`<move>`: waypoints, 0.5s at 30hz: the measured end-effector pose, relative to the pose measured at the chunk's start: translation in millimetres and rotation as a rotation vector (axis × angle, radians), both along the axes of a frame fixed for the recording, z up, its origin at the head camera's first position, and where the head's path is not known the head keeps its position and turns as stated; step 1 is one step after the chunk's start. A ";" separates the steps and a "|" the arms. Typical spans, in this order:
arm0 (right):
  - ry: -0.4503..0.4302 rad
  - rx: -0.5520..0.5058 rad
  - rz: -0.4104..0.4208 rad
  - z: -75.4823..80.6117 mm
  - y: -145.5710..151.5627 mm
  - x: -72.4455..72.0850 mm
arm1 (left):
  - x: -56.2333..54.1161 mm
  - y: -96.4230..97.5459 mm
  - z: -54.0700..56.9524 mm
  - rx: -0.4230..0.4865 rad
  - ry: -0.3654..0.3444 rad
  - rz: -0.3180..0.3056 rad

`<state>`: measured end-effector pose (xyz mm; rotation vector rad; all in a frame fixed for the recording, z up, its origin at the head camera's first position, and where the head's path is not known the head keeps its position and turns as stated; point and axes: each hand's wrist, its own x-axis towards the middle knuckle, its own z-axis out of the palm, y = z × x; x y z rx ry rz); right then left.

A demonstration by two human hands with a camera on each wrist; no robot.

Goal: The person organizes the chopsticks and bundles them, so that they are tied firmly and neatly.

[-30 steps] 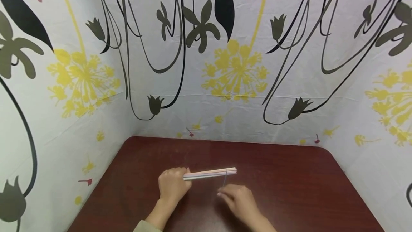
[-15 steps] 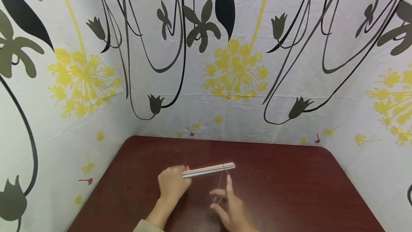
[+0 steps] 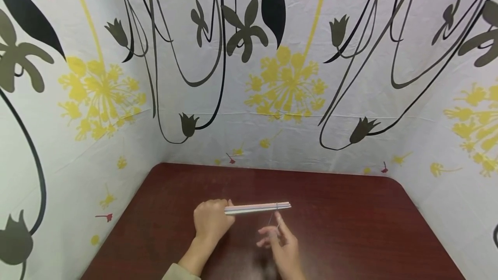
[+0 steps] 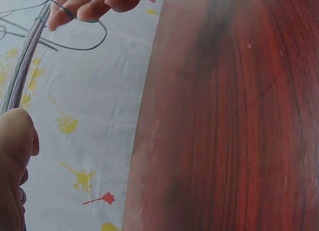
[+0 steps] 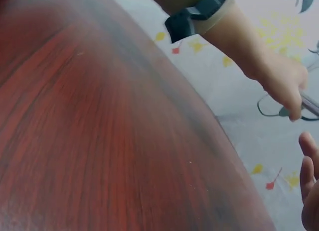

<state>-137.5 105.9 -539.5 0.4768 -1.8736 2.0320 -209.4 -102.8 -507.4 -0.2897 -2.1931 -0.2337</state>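
My left hand [image 3: 212,221] grips one end of a bundle of slim pastel straws [image 3: 256,208], held nearly level above the table and pointing right. A thin dark rubber band [image 4: 60,7] circles the bundle near its far end and stretches down to my right hand [image 3: 285,245]. That hand is just below the free end, its index finger extended up toward the straws and the other fingers bent with the band hooked across them. In the left wrist view the band crosses the right fingers; the left thumb presses along the bundle.
A dark red wood-grain table [image 3: 350,228] lies under both hands. White cloth [image 3: 175,98] printed with flowers surrounds it at the back and both sides. In the right wrist view a black strapped device [image 5: 194,17] sits on the left wrist.
The right hand went from pinching the stretched band to spreading it over its fingers, then raised its index finger to the straws. The bundle tilted up, then levelled again.
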 end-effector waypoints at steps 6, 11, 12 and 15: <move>-0.001 -0.244 0.257 -1.2 20.4 -6.0 | -0.2 -4.7 5.4 -0.078 0.087 -0.015; -0.107 -0.327 0.358 -1.5 34.2 -12.6 | 1.1 -5.9 7.7 -0.087 0.174 -0.073; -0.114 -0.323 0.354 -0.7 35.9 -14.4 | 1.4 -5.7 8.0 -0.088 0.188 -0.088; -0.082 -0.259 0.325 3.5 40.3 -19.6 | 2.2 -4.9 9.5 -0.097 0.205 -0.118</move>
